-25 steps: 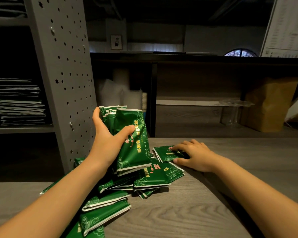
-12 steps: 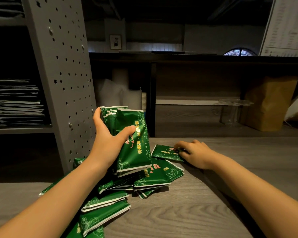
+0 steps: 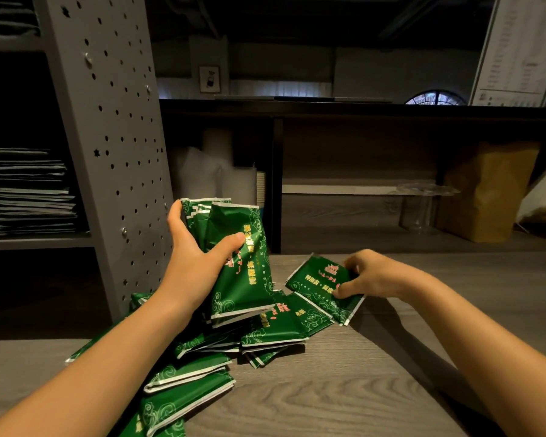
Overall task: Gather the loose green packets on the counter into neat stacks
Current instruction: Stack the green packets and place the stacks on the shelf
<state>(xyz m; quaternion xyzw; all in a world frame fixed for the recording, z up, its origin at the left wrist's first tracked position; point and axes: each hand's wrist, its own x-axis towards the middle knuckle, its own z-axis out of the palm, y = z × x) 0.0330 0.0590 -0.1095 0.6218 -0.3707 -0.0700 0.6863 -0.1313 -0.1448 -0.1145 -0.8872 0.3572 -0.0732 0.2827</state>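
Now the right hand (image 3: 372, 275) has lifted one flat shiny green packet (image 3: 319, 288) off the grey wooden counter (image 3: 360, 389), fingers pinching its near end. The left hand (image 3: 199, 263) grips the upright green packet bundle (image 3: 243, 269), just left of it.

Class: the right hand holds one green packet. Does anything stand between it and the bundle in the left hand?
Nothing visible does. The right hand pinches the packet just right of the bundle, which the left hand grips upright. The gap between them is open, with only loose packets lying lower on the counter.
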